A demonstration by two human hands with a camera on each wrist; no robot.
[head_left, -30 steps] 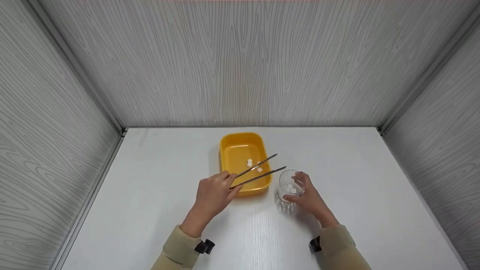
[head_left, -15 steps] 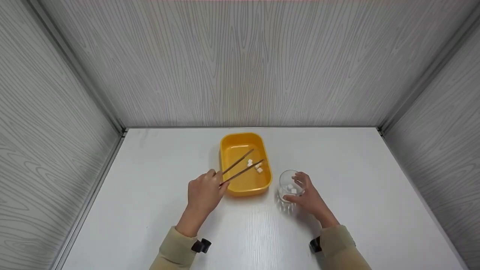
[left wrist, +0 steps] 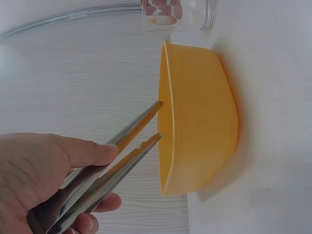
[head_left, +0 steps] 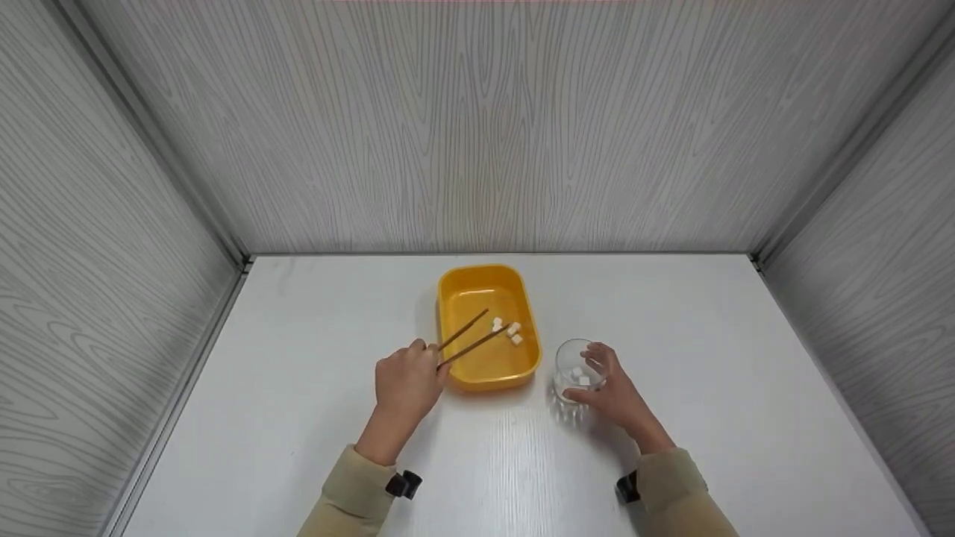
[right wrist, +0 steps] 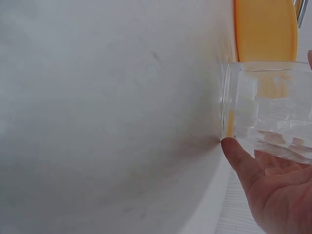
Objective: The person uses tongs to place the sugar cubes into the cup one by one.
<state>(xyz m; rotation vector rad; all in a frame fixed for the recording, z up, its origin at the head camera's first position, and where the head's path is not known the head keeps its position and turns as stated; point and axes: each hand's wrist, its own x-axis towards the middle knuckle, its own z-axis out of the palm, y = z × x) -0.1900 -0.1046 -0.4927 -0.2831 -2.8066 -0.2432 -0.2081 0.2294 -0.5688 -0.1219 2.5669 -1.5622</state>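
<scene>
My left hand (head_left: 406, 380) grips metal tongs (left wrist: 122, 156), their two arms spread apart with nothing between the serrated tips. The tips point down into a yellow rectangular tub (head_left: 489, 365), close over several small white cubes (head_left: 515, 339) lying toward its right side. To the right of the tub, my right hand (head_left: 615, 388) holds a clear glass (head_left: 568, 365) that stands upright on the table. Thumb and fingers curve round its side. A few white cubes lie at the bottom of the glass. In the right wrist view the thumb (right wrist: 239, 158) sits near the glass's base.
The white table (head_left: 313, 321) is enclosed by grey wood-grain panels (head_left: 477, 127) at the back and both sides. Black wrist devices (head_left: 404, 485) sit at the sleeve cuffs. A narrow gap separates the tub from the glass.
The tongs have swung left, from beside the glass back over the tub, and their tips have drawn lower and closer to the cubes. The right hand and glass have stayed put.
</scene>
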